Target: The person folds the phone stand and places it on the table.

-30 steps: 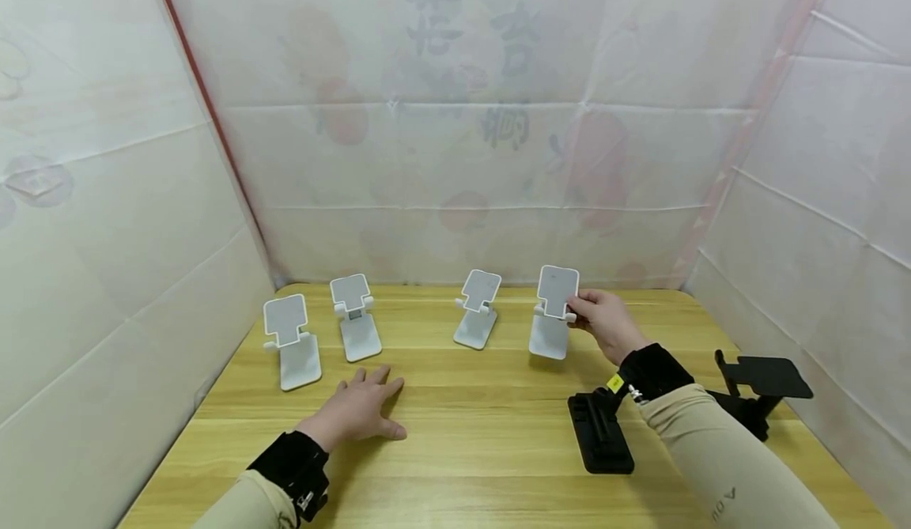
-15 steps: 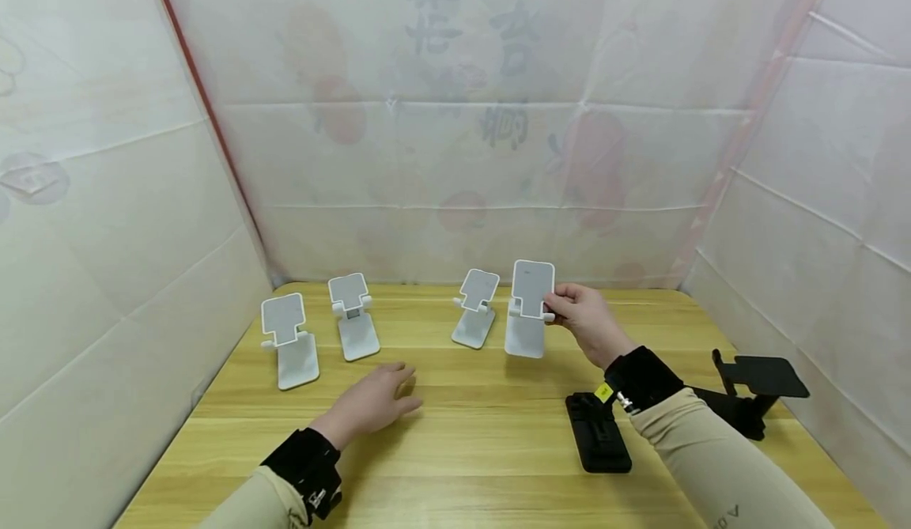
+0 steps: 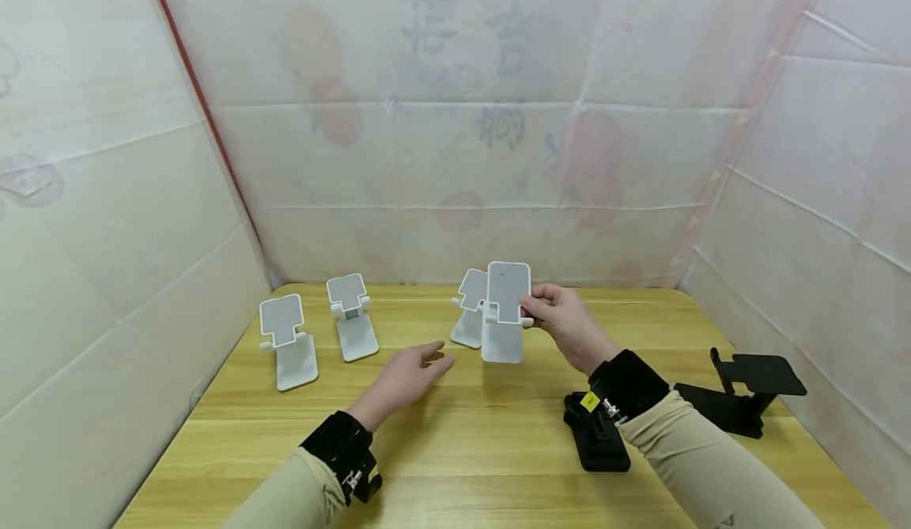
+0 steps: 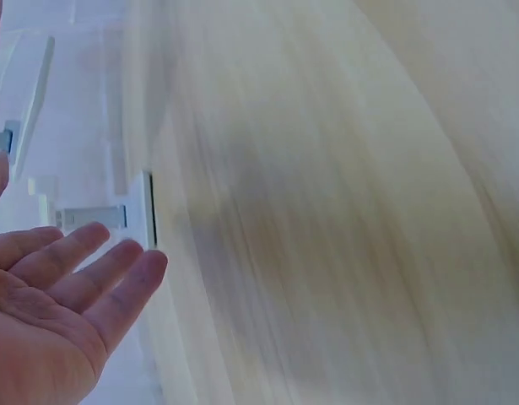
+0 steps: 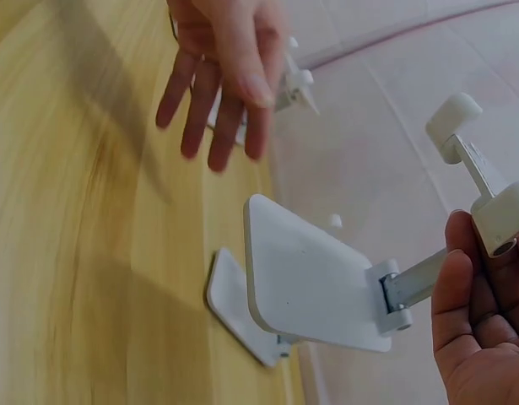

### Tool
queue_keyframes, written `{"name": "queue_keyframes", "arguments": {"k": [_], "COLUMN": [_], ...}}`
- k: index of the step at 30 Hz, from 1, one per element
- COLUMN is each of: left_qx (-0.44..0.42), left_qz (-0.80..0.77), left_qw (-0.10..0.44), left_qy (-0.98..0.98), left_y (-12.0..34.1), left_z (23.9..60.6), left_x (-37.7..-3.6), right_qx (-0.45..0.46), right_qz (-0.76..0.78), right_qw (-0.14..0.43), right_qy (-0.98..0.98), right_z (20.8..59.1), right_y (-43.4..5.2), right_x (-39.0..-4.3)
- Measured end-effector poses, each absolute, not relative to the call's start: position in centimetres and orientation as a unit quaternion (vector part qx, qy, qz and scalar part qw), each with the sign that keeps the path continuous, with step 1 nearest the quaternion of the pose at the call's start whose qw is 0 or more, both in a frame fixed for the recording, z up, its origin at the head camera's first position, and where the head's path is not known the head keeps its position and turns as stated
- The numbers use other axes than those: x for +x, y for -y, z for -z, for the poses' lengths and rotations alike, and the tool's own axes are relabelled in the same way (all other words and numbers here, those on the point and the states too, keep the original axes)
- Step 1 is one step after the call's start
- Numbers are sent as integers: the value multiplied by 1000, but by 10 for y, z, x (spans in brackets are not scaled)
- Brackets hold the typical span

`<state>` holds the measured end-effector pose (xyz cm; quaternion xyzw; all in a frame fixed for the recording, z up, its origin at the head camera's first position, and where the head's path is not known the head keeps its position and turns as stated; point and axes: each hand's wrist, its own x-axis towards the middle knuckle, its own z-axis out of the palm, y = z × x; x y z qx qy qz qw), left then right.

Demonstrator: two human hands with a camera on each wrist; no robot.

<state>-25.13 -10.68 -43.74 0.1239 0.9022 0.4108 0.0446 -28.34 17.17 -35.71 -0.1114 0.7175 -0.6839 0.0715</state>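
Note:
My right hand (image 3: 565,325) grips a white phone stand (image 3: 508,292) by the right edge of its upper plate. In the right wrist view the stand's white base (image 5: 310,274) hangs above the table, and the right fingers (image 5: 462,304) curl at its hinge. My left hand (image 3: 406,379) reaches over the table with fingers extended and holds nothing; its palm (image 4: 40,329) faces the camera in the left wrist view. Behind the held stand, partly covered by it, another white phone stand (image 3: 466,327) stands on the table.
Two more white phone stands (image 3: 296,361) (image 3: 358,338) stand at the left of the wooden table (image 3: 455,474). At the right are a folded black stand (image 3: 601,438), partly under my right wrist, and an unfolded black stand (image 3: 765,375). Sheeted walls (image 3: 455,157) enclose the back and sides.
My right hand has carried the white phone stand leftward, so that it now overlaps the stand behind. My left hand has moved right, toward it.

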Motion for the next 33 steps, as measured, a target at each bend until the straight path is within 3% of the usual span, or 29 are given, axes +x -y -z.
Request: {"name": "queue_keyframes", "arguments": {"k": [11,23,33], "left_qx": [93,69,51], "left_qz": [-559,-740,-750], "left_qw": [128,159,170], "left_qy": [-814,-649,-637], "left_y": [77,69,73], "left_z": [435,434,433], "left_x": [-261,-258,-256], "right_qx": [-132,-138,-140], "right_qz": [693,703,671], "right_qw": [79,96,106], "right_qy": [-704,-691,-721], "right_z": [358,363,363], "right_y": [-151,-142,-143], "right_x": [-277,-272,-271]}}
